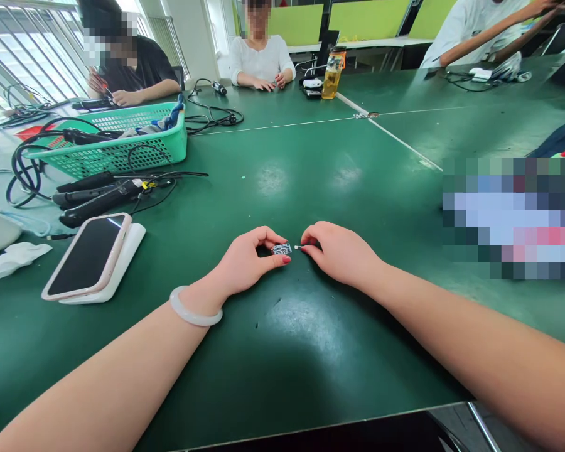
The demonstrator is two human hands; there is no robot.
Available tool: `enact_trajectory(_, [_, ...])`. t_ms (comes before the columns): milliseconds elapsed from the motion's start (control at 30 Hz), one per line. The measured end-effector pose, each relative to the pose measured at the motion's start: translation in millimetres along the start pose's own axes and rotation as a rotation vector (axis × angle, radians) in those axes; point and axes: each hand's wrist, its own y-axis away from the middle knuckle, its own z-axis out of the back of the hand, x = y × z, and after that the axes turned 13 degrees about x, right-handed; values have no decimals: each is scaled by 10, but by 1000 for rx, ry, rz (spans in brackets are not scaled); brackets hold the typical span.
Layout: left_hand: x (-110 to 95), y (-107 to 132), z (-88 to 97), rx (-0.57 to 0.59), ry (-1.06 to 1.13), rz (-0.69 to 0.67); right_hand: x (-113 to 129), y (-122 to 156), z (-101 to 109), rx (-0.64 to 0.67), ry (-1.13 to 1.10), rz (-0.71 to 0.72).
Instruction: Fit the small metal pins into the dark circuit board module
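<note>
Between thumb and fingers, my left hand [252, 257] pinches a small dark circuit board [281, 249] with white markings. Just to its right, my right hand [341, 251] pinches a tiny pale piece like a small connector or plug [298, 247]; its exact kind is too small to tell. A narrow gap separates this piece from the board's right edge. Both hands rest low over the green tabletop [292, 326], near the middle of the view. A pale bangle [195, 307] circles my left wrist.
A phone [89, 254] lies on a white box at left. Behind it are black handheld tools [101, 198] with cables and a green basket [122, 150]. A drink bottle [332, 75] stands at the far side. Several other people sit around the table.
</note>
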Motion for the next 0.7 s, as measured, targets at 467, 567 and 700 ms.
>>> enact_trajectory(467, [-55, 14, -43, 9, -82, 32, 55, 53, 34, -147, -11, 82])
enact_trajectory(567, [-49, 13, -38, 25, -81, 14, 134, 104, 27, -136, -55, 160])
enact_trajectory(700, [-33, 8, -33, 64, -110, -26, 197, 145, -8, -105, -66, 192])
